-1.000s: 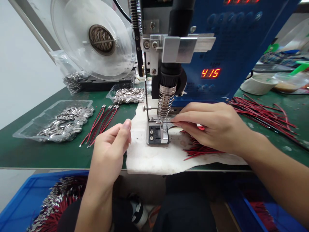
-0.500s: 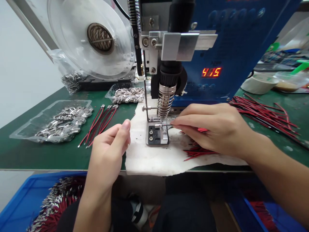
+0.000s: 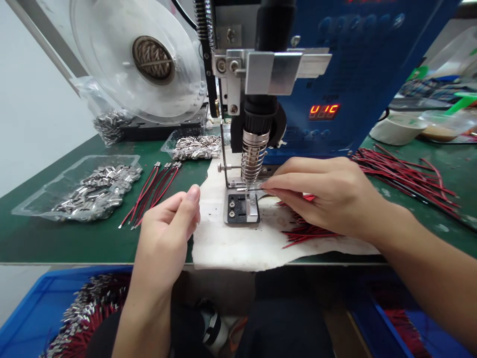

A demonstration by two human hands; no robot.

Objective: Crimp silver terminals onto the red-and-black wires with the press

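Observation:
My right hand (image 3: 320,199) pinches a thin dark wire (image 3: 255,189) between thumb and fingertips. At the wire's left end, a small silver metal part (image 3: 242,189) sits under the soldering iron tip, just above a small black fixture (image 3: 238,208) with a silver block (image 3: 252,209). A coil spring (image 3: 255,149) surrounds the iron. Left of the fixture, my left hand (image 3: 167,223) is closed, thumb pressed on curled fingers; whatever it may hold is hidden. Under my right hand lie several red and black wires (image 3: 307,234) on a white cloth (image 3: 231,248).
Clear trays of silver metal parts (image 3: 100,186) (image 3: 197,146) stand left, beside finished-looking wired pieces (image 3: 151,194). Behind is a blue machine (image 3: 354,74) with a red display (image 3: 324,110). More wires (image 3: 406,176) lie right. A blue bin (image 3: 33,308) sits below left.
The wire and its metal part have shifted slightly back and up from the fixture's silver block. The red display reads differently. My left hand stays nearly still; the whole view shifts slightly.

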